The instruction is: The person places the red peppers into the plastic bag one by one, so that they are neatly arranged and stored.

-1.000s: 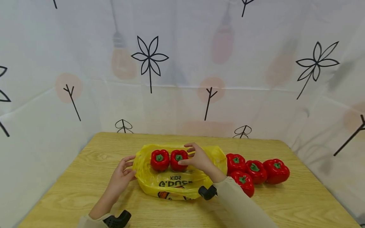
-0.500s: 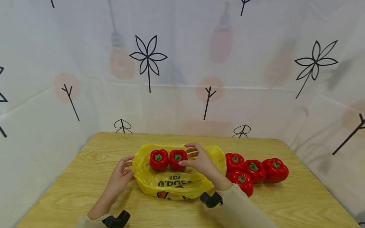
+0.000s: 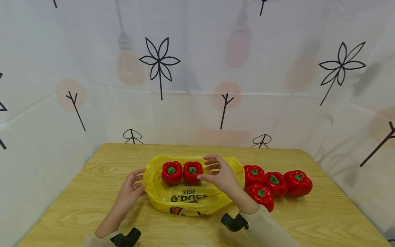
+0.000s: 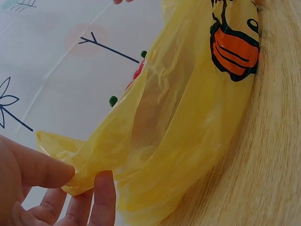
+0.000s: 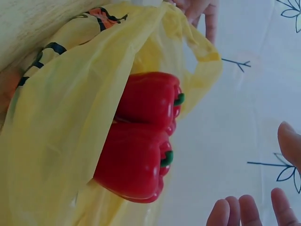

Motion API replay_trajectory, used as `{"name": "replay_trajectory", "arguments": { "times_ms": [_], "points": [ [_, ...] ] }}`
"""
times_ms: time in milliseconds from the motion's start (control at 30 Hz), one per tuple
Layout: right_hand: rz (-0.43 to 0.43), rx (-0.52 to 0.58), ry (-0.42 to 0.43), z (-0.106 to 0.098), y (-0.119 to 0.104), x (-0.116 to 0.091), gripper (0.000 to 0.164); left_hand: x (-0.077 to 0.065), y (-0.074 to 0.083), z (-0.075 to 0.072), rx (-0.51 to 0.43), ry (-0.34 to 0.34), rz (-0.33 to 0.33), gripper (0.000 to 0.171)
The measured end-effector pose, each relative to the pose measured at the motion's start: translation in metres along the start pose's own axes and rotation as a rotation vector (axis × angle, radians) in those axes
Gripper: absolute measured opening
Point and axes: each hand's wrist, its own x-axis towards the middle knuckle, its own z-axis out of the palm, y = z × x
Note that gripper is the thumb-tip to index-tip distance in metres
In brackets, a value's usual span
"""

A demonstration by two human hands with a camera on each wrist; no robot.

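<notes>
A yellow plastic bag with a printed duck lies spread open on the table. Two red bell peppers with green stems sit side by side in its mouth, the right-hand pepper nearer my right hand. At the bag's left end, my left hand pinches the edge of the plastic between thumb and fingers. My right hand hovers over the bag, just right of that pepper, fingers spread and holding nothing. In the right wrist view its fingertips stand apart from both peppers.
Several more red bell peppers are clustered on the wooden table right of the bag, one partly behind my right sleeve. A patterned white cloth hangs behind the table.
My right hand has drawn slightly to the right, off the right-hand pepper. The left hand and the bag stay about where they were.
</notes>
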Motion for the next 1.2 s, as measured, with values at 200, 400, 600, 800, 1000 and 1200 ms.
{"name": "replay_trajectory", "arguments": {
  "times_ms": [200,400,600,800,1000,1200],
  "points": [
    [-0.012,0.010,0.013,-0.006,-0.002,-0.008,0.048,0.000,0.000,0.000,0.002,-0.001,0.005,0.048],
    [-0.037,0.002,0.029,-0.015,-0.005,-0.019,0.049,0.000,-0.001,0.001,0.002,-0.002,0.008,0.049],
    [-0.048,0.003,0.063,-0.024,-0.007,-0.026,0.050,0.000,-0.001,0.000,-0.001,-0.004,0.013,0.048],
    [-0.107,0.009,0.087,-0.031,-0.006,-0.030,0.049,0.000,0.000,0.001,0.009,-0.002,0.014,0.048],
    [-0.089,0.029,0.118,-0.038,-0.008,-0.036,0.049,-0.001,0.001,0.001,0.012,0.003,0.011,0.048],
    [-0.107,0.034,0.153,-0.045,-0.010,-0.043,0.048,-0.001,0.001,0.001,0.010,0.004,0.011,0.048]
  ]
}}
